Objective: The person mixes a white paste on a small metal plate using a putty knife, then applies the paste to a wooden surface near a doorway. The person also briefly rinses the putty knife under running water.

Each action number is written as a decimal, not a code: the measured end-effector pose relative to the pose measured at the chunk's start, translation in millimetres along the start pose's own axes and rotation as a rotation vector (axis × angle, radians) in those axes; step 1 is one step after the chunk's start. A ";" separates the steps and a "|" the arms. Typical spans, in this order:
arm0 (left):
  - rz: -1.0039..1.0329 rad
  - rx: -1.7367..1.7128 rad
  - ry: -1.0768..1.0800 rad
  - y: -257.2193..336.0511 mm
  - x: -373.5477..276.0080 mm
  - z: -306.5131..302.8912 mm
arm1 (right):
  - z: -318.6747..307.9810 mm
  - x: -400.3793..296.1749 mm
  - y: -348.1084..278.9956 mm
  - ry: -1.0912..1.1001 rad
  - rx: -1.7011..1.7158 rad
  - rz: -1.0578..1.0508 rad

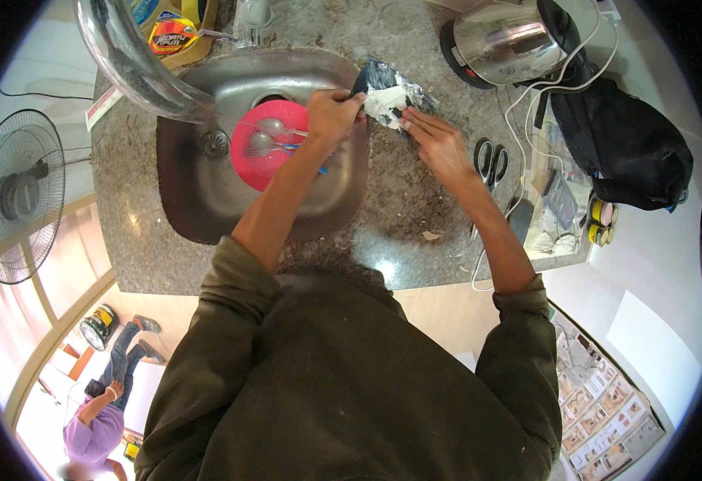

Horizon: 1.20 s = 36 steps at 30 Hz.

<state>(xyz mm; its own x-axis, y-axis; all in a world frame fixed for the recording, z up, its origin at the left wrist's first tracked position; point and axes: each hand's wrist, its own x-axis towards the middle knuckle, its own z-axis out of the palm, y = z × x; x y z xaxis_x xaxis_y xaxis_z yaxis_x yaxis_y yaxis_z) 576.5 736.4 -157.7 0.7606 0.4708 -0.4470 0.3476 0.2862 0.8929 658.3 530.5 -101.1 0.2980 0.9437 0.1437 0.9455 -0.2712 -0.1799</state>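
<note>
My left hand (332,114) grips the near left edge of a dark flat piece (360,81) thickly smeared with white paste (385,102). It is held above the counter at the sink's right rim; its exact kind cannot be told. From the right, my right hand (438,141) reaches to the paste, its fingertips pinching what looks like a small dark piece (397,112) against it. Under my left forearm a pink plate (252,165) lies in the steel sink (192,198). Spoons (271,126), a fork (257,151) and blue-handled pieces rest on the plate, partly hidden by that arm.
The faucet (140,72) arches over the sink's left. Scissors (490,162), a white cable (516,111), an electric kettle (501,45) and a black bag (621,144) sit right on the stone counter (411,174). A fan (20,192) stands left; another person (95,421) is behind.
</note>
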 end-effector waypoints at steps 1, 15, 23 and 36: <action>-0.001 -0.015 0.000 1.8 -1.7 1.2 | -2.6 -5.2 2.8 -0.002 0.020 0.014; 0.008 0.015 0.007 1.0 2.9 0.8 | -19.8 -3.0 22.5 0.360 0.916 0.933; 0.043 0.181 0.044 8.0 -6.5 1.2 | 15.2 9.9 -14.1 0.484 1.128 1.084; 0.021 0.126 0.059 5.4 -6.0 1.2 | -34.5 66.0 -34.7 -0.117 -0.076 0.444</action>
<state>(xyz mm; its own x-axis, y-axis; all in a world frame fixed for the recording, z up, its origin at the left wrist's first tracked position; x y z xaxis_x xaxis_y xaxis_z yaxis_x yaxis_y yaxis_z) 574.5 734.2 -150.1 0.7364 0.5245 -0.4273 0.4009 0.1706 0.9001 649.7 595.7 -51.8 0.6632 0.7472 -0.0430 0.7382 -0.6626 -0.1270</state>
